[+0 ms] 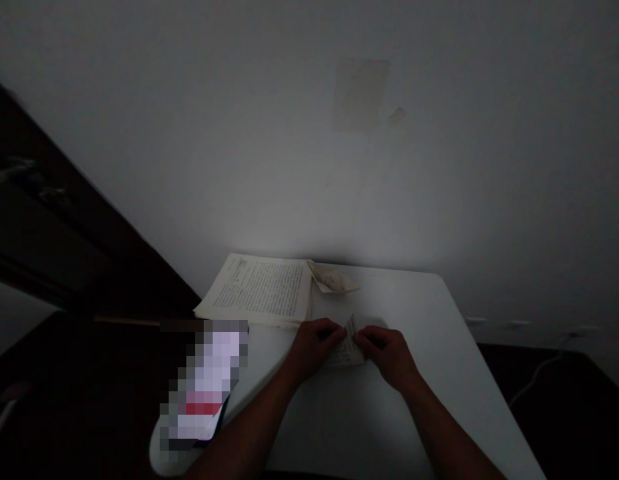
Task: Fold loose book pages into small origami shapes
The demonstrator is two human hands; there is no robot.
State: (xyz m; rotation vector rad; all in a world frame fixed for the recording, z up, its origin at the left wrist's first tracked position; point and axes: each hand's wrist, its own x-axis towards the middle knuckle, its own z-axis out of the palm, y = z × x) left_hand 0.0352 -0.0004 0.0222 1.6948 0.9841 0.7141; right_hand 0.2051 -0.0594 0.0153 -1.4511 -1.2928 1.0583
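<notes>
A small folded sheet of printed paper (345,357) is held between my two hands above the white table (389,427). My left hand (316,343) pinches its left side between thumb and fingers. On the other side, my right hand (386,350) grips the right edge with closed fingertips. Part of the sheet stands up in a point between the hands. Behind them, a folded paper piece (334,280) rests beside an open-faced stack of printed pages (264,290).
At the table's left edge lies a lit phone (209,387), its screen blurred out. A pale wall (289,167) rises behind the table. A dark door frame (99,193) is on the left, and a cable (534,377) hangs at the right.
</notes>
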